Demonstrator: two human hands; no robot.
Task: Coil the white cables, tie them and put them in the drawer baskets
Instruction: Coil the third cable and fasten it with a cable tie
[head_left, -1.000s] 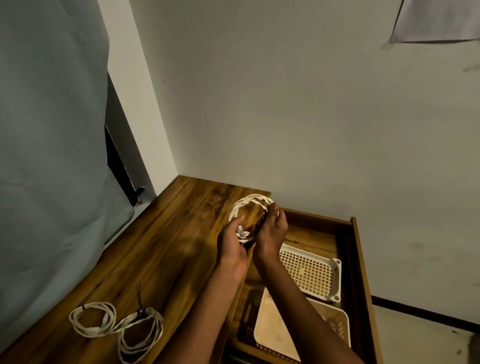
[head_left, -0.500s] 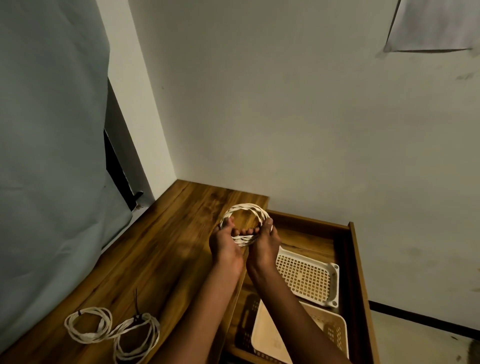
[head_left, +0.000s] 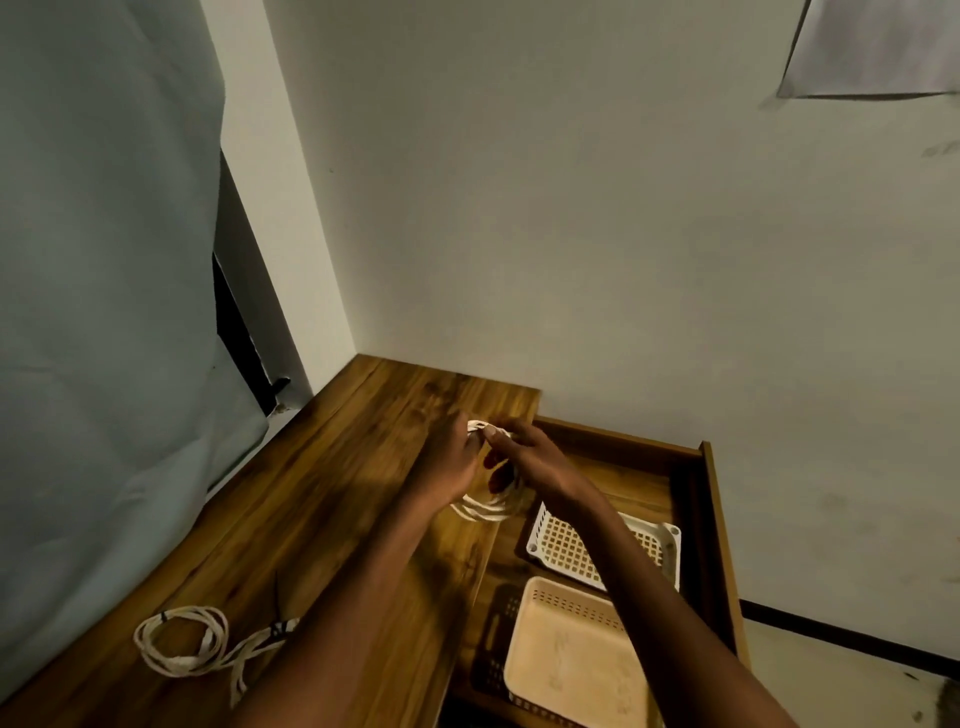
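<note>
A coiled white cable (head_left: 485, 510) hangs between both hands over the right edge of the wooden table (head_left: 311, 499). My left hand (head_left: 451, 467) and my right hand (head_left: 530, 460) both grip its top, fingertips meeting at the upper strands. Two more white cable coils (head_left: 179, 642) lie at the table's near left, joined and bound with black ties. To the right, the open wooden drawer (head_left: 709, 519) holds a white perforated basket (head_left: 662, 543) at the back and a beige basket (head_left: 566, 654) in front. My right forearm crosses over both baskets.
A pale curtain (head_left: 104, 312) hangs along the table's left side, with a dark gap behind it. The wall (head_left: 571, 234) closes off the back. A dark basket (head_left: 496, 644) sits under the beige one. The floor (head_left: 857, 680) shows at the lower right.
The coil has dropped from upright above the hands to hanging below them. Both hands have shifted onto the coil's top strands and turned over it.
</note>
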